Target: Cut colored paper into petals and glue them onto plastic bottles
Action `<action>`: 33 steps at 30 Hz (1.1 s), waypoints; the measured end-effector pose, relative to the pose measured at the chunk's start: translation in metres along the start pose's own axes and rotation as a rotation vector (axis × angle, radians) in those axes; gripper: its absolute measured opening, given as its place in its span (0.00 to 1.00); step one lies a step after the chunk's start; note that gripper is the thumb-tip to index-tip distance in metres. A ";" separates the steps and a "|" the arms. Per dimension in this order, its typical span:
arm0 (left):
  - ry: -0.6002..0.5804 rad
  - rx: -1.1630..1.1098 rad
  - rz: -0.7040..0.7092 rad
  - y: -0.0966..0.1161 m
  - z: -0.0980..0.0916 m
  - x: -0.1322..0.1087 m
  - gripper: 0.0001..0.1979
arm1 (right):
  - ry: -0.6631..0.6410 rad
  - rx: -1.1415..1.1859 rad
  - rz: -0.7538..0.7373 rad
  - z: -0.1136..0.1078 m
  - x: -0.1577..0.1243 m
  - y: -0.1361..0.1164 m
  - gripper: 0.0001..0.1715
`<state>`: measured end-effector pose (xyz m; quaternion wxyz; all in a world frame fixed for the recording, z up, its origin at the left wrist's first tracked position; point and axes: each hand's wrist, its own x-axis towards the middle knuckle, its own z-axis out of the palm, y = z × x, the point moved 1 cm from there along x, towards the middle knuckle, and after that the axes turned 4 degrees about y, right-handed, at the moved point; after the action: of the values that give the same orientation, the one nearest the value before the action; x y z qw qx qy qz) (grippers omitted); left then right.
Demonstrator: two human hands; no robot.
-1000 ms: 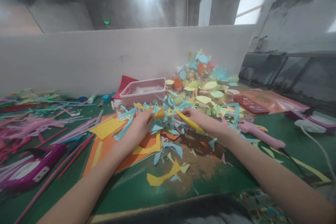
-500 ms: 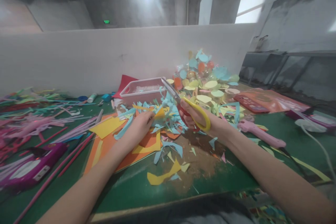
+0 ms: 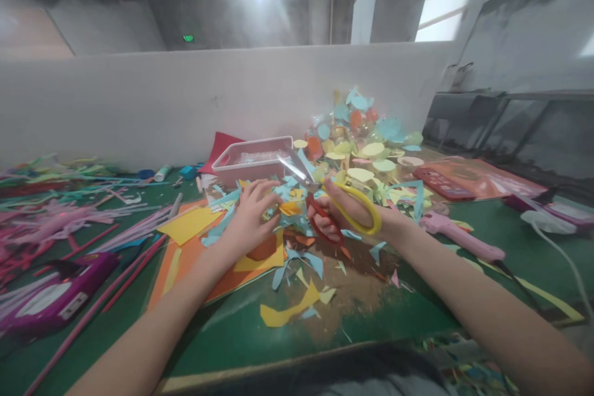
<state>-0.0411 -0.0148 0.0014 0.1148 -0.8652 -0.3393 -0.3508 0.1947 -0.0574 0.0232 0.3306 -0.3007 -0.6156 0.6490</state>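
Note:
My right hand holds a pair of scissors with one yellow and one red handle; the blades are parted and point away to the upper left. My left hand is open, its fingers spread over a heap of blue and yellow paper scraps. A small yellow-orange scrap lies by its fingertips. Below that hand are orange sheets and a cut yellow sheet. A folded yellow piece lies left of it.
Behind the scraps stands a pink basket. Paper circles pile up at the back right. A pink glue gun with a cord lies right. Pipe cleaners and a purple device are at the left.
My left hand has spread its fingers and let go of the yellow-orange scrap. The scissors have opened and turned, so the red handle shows more.

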 end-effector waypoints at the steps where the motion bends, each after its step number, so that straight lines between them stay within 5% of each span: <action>1: -0.028 -0.003 0.010 0.000 0.003 -0.001 0.05 | -0.034 -0.005 0.017 0.001 -0.001 0.000 0.36; 6: -0.079 -0.065 0.002 -0.006 0.021 -0.004 0.09 | -0.219 0.044 0.071 0.002 -0.002 0.003 0.42; 12: -0.112 -0.233 -0.135 -0.007 0.028 0.001 0.11 | -0.288 0.046 0.085 0.003 -0.004 0.004 0.45; 19: -0.053 -0.436 -0.415 0.004 0.019 0.007 0.11 | -0.234 0.069 0.154 0.006 -0.008 0.001 0.36; 27: 0.010 -0.798 -0.660 0.000 0.017 0.007 0.15 | -0.235 0.086 0.086 0.001 -0.003 0.006 0.42; 33: 0.088 -0.765 -0.815 0.003 0.007 0.011 0.14 | -0.196 0.086 0.089 0.000 -0.002 0.003 0.41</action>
<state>-0.0294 -0.0085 0.0045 -0.3380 -0.6288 -0.4896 -0.5007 0.1961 -0.0590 0.0203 0.2521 -0.2484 -0.6025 0.7153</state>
